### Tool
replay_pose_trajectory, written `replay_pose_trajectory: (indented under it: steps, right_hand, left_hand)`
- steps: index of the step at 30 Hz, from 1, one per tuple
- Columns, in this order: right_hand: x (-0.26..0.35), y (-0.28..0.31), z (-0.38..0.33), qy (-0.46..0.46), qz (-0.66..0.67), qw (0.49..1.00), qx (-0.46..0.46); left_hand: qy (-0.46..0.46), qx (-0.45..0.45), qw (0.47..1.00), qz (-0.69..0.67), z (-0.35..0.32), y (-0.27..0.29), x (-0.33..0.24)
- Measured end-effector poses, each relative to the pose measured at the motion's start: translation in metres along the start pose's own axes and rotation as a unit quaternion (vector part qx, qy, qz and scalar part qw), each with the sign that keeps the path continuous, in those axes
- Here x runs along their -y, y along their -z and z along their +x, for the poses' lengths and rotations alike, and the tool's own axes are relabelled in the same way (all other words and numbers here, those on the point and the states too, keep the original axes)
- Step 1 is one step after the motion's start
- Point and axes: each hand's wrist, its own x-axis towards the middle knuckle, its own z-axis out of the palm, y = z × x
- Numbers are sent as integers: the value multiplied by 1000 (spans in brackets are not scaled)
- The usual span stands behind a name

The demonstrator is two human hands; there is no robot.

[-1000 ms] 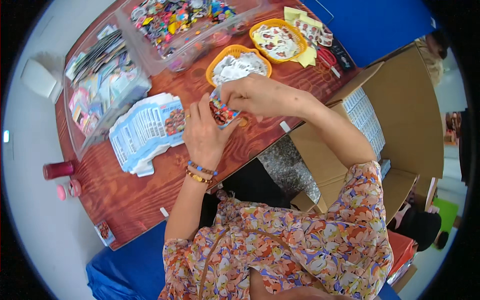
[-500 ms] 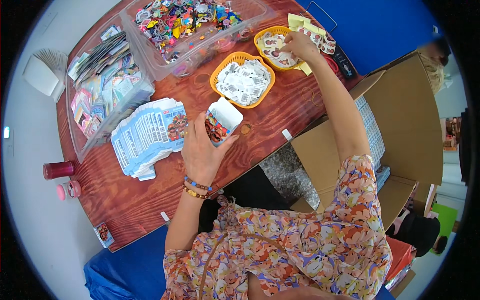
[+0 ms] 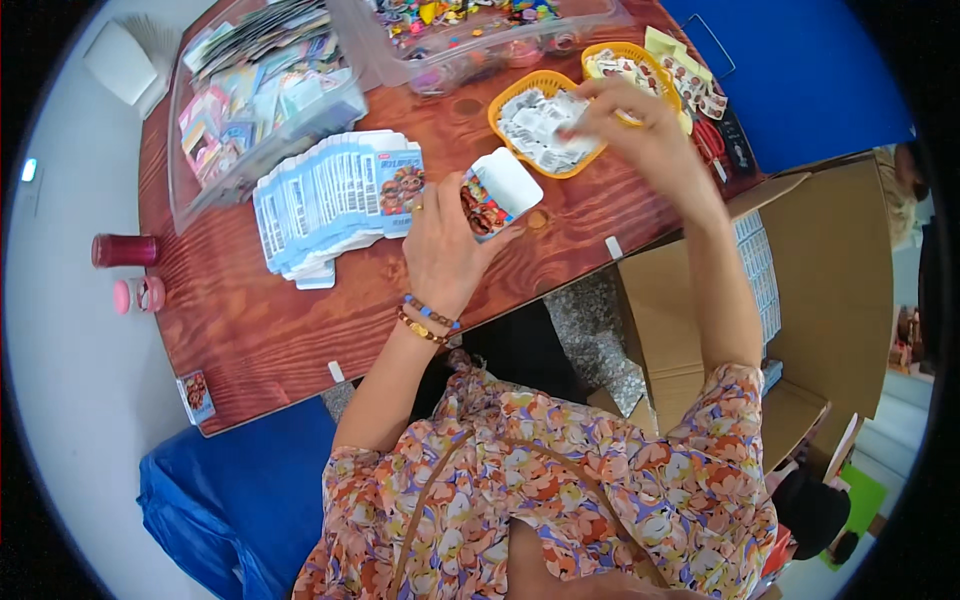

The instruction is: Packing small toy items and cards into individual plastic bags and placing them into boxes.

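Observation:
My left hand is wrapped round a small printed carton, its white top flap standing open. Left of that hand lies a fanned stack of flat blue-and-white cartons. My right hand hovers above the near yellow basket, which holds many small white packets. Motion smears its fingers, so whether anything is between them cannot be made out. Partly behind this hand is a second yellow basket with small printed pieces in it.
Clear plastic bins with packets and colourful trinkets line the far side. A black remote and red scissors lie at the right. A large open cardboard box stands beside the table. A small finished-looking carton sits at the left corner.
My right hand has come back from the far basket to above the near one. My left hand still holds the carton. The whole view has shifted, moving the table within the picture.

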Motion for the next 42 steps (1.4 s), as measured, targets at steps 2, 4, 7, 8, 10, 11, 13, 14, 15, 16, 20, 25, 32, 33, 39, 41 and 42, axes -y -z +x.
replay_pose_trajectory:
  steps: [2, 4, 7, 8, 10, 11, 13, 14, 15, 16, 20, 25, 32, 33, 39, 41, 42]
  right_hand:
    - [23, -38, -6, 85, -85, 992, 32]
    - [19, -70, -9, 131, -178, 974, 48]
    - [24, -93, -12, 199, -233, 952, 19]
    - [27, -99, -12, 247, -242, 938, -10]
    - [37, -96, -19, 200, -153, 968, -24]
    - [43, -94, -25, 142, -70, 986, -41]
    - [49, -114, -43, 109, -61, 992, -17]
    - [50, -130, -51, 100, -67, 991, -56]
    - [47, -146, -55, 92, -73, 989, -95]
    - [42, -158, -59, 62, -30, 993, -99]
    - [37, -171, -53, 40, 23, 991, -130]
    - [26, -149, -41, 75, 175, 982, 6]
    - [32, -139, -36, 114, 181, 972, 93]
    - [32, -138, -36, 127, 164, 972, 107]
    - [41, -145, -48, 62, 192, 972, 117]
    - [51, -144, -53, 33, 249, 961, 118]
    - [55, -144, -53, 6, 303, 946, 116]
  left_hand:
    - [-3, -12, 1000, 9, -3, 3, 0]
    - [-19, -40, 999, 10, -6, 5, -3]
    - [-14, -66, 998, -15, -11, 12, 4]
    - [-7, -70, 997, -9, -14, 15, 10]
    - [22, -103, 994, -9, -19, 22, 21]
    - [28, -109, 994, -6, -20, 24, 23]
    - [94, -119, 988, -18, -22, 23, 24]
    - [100, -110, 989, -26, -22, 22, 24]
    - [101, -112, 988, -28, -23, 20, 22]
    - [96, -116, 988, -35, -24, 18, 19]
    - [61, -109, 984, -126, -34, 30, 25]
    - [154, -22, 901, -405, -60, 49, 52]
    - [24, -44, 929, -367, -67, 68, 46]
    - [27, -41, 929, -367, -67, 71, 47]
    - [169, 88, 814, -548, -75, 86, 44]
    - [172, 85, 812, -551, -76, 90, 40]
    - [172, 84, 810, -555, -77, 90, 39]
